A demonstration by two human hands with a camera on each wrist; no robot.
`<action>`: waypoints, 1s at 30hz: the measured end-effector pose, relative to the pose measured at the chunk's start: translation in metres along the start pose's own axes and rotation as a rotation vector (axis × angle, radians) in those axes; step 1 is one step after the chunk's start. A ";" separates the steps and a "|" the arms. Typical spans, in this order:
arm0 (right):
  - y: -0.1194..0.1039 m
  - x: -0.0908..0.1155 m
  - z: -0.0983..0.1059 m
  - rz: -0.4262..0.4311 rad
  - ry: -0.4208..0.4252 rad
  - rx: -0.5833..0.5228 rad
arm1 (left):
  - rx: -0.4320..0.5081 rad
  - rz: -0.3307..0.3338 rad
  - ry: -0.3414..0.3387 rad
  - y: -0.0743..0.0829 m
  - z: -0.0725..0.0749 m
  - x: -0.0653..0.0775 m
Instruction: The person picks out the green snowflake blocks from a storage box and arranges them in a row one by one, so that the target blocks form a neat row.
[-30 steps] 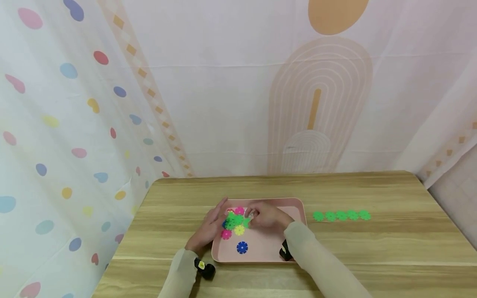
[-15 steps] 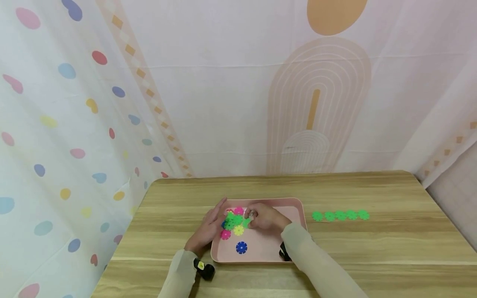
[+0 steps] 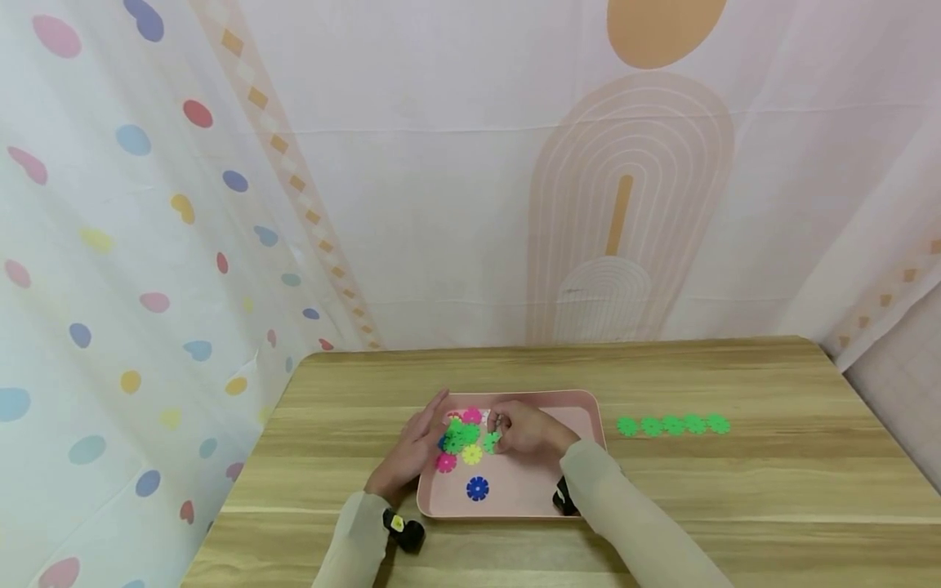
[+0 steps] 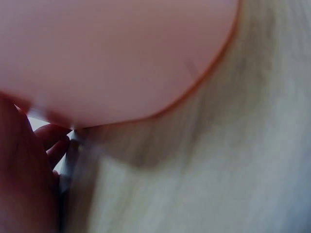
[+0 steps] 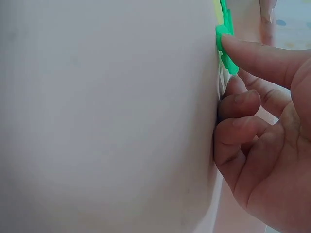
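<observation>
A pink tray [image 3: 525,494] holds a heap of notched plastic discs, with green discs [image 3: 461,435] on top. In the head view my left hand [image 3: 408,453] rests along the tray's left side, its fingers extended. The left wrist view shows that hand [image 4: 29,160] at the tray's rim. My right hand [image 3: 528,426] is inside the tray, fingers curled, beside the heap. In the right wrist view its thumb presses on a green disc [image 5: 224,43], and the index fingertip sits at the disc's lower end. That disc [image 3: 491,442] lies just right of the heap in the head view.
A row of several green discs [image 3: 673,425] lies on the wooden table [image 3: 772,490] right of the tray. A blue disc [image 3: 477,488], a yellow disc [image 3: 472,454] and a pink disc [image 3: 446,463] lie around the heap. A patterned curtain [image 3: 441,204] hangs behind.
The green disc at my right fingers now shows more of its notched face and lies flatter. The right fingers have shifted slightly; my left hand stays in place.
</observation>
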State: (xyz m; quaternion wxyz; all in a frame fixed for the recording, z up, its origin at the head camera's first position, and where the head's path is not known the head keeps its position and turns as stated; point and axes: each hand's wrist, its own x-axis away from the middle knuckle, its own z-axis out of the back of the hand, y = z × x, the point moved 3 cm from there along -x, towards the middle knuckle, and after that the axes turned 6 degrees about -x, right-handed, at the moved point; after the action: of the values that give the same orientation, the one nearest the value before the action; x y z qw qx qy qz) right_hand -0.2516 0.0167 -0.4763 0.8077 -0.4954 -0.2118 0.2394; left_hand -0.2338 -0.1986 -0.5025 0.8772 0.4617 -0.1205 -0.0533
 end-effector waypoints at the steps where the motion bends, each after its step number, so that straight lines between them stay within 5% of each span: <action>1: 0.000 0.000 0.000 -0.001 0.004 0.007 | 0.012 0.008 -0.003 0.000 0.000 0.000; 13: -0.001 0.001 0.004 -0.011 0.007 0.027 | 0.006 0.009 -0.010 0.000 0.000 0.000; 30: -0.010 0.015 0.026 -0.069 0.034 -0.112 | -0.051 -0.030 0.014 0.001 0.001 -0.001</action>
State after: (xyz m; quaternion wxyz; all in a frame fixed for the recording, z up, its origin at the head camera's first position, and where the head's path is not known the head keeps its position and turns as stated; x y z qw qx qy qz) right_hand -0.2532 0.0399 -0.4544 0.7901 -0.5360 -0.2281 0.1907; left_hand -0.2348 -0.1986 -0.5008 0.8885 0.4415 -0.1057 -0.0663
